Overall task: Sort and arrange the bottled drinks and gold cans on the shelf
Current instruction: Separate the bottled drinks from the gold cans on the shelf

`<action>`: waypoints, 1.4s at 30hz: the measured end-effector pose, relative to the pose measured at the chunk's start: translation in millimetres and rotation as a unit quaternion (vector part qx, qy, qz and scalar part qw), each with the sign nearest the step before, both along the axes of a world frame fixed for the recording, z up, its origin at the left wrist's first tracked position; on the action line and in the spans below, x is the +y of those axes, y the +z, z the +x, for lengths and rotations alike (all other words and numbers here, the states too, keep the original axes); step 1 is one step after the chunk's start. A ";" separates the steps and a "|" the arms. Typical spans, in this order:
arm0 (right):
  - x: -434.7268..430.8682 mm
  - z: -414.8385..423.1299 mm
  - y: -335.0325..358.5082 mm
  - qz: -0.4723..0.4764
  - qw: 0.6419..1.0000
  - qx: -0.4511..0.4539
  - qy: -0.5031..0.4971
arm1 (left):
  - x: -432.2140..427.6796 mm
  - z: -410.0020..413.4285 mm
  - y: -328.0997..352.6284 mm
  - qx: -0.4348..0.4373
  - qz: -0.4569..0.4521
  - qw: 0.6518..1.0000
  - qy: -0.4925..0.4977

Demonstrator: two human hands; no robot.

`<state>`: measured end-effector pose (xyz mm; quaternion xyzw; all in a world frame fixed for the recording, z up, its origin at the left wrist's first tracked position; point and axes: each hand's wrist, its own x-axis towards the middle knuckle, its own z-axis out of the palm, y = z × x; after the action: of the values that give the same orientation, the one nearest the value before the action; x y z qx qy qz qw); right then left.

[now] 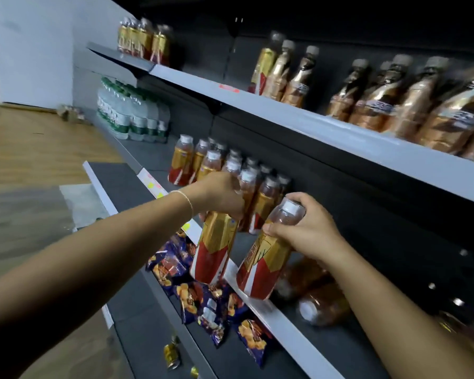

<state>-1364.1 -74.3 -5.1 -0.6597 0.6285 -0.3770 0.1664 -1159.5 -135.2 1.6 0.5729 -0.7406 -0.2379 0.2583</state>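
Dark shelving fills the right of the frame, its tiers running on a slant from upper left to lower right, each fronted by a pale grey edge strip. On the middle shelf (285, 321) a tight block of gold-and-red labelled bottles (230, 170) with white caps stands at frame centre, and bare dark shelf lies between that block and a pack of green-capped water bottles (132, 116) further left. The left hand (219, 195) is closed over the neck of one gold-and-red bottle (214, 247), which hangs at the front edge strip, its base below the strip's line and over the tier beneath. The right hand (309, 231) is clenched around the cap and shoulder of a second bottle (263, 263), tilted, with its base at or just above the front lip; whether it touches cannot be told. Just right of that bottle, amber bottles (320, 305) lie on their sides on the shelf, crowding the space behind the right forearm. The upper shelf (312, 124) carries a row of gold-wrapped bottles (381, 97) near its edge, blurred. On the lower tier, purple snack bags (203, 294) lie scattered, and a gold can (171, 355) lies near the bottom of the frame. Wooden flooring (39, 143) opens to the left.
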 end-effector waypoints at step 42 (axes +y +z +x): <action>-329.5 187.0 -49.4 0.013 0.963 0.243 -0.118 | -308.8 112.5 -54.3 0.013 -0.166 0.985 0.051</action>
<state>-1177.2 -403.8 -54.6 -0.6501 0.7284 -0.2144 -0.0282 -1047.0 -444.0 -52.7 0.5559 -0.7363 -0.1060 0.3709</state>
